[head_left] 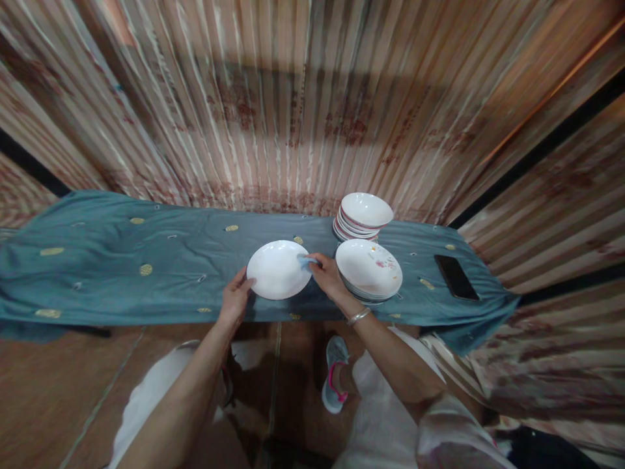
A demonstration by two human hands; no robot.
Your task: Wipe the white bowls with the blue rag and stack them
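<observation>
A white plate [276, 270] is held over the front half of the cloth-covered table. My left hand [236, 299] grips its left rim, thumb on the upper face and fingers beneath. At the plate's right rim, my right hand [328, 273] pinches a small light-blue cloth [306, 261] against the inner surface. Just right of that hand stands a stack of white plates [368, 268], the top one printed with pink flowers and orange spots. Behind it is a stack of white bowls [366, 210] with reddish rims.
A teal tablecloth [107, 254] with yellow pineapple figures covers the long narrow table. A black phone [456, 277] lies near its right end. Striped curtains [254, 130] hang behind and to the right, with dark metal poles [541, 150] at the sides.
</observation>
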